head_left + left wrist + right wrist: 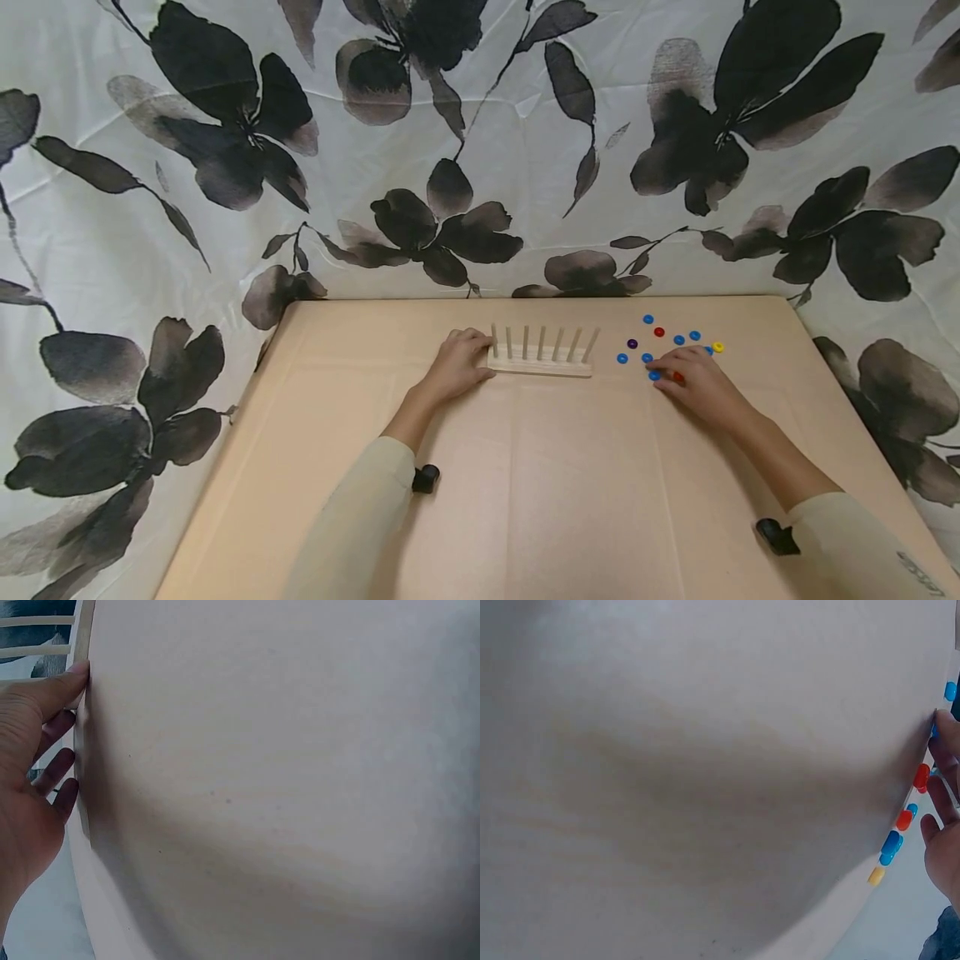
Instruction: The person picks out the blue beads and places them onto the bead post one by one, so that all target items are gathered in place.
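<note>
A light wooden peg rack, with several thin upright pegs in a row, stands on the table. My left hand grips its left end, thumb along the front of the base and fingers behind; the left wrist view shows the thumb on the base edge. To the right, my right hand reaches down among small round rings. Its thumb and a finger close about a blue ring, also seen between them as a blue ring. A red ring lies close under the hand, partly covered.
Around the right hand lie more rings: a purple ring, a yellow ring, another red ring and several blue ones, such as a blue ring. A floral cloth rises behind the tan tabletop.
</note>
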Demonstrator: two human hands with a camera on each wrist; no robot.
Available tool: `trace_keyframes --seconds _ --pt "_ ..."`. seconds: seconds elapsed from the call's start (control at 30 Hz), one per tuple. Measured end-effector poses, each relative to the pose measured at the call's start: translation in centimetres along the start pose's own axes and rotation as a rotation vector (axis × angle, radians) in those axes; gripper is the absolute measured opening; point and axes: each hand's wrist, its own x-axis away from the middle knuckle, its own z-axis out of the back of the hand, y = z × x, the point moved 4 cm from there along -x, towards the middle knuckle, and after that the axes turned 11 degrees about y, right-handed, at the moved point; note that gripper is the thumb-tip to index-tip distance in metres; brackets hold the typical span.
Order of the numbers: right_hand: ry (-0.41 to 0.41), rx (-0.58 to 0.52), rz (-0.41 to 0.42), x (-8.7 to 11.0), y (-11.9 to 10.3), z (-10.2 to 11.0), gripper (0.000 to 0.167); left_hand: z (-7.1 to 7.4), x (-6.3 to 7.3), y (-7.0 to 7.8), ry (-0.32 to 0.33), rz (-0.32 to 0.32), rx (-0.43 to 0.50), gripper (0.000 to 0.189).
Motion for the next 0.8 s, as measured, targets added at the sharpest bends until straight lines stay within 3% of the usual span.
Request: trace_keyframes --seconds 0.23,0.8 --pt "-0.006 -0.007 -0.036 -0.07 -0.19 0.00 0.026 -0.03 0.08 -0.10 -0.002 0.013 0.024 0.055" --pt "0.015 -0.035 -0.033 -0.70 0.32 -0.07 0.021 -0.37 -0.37 -0.23 0.005 0.027 0.002 0.053"
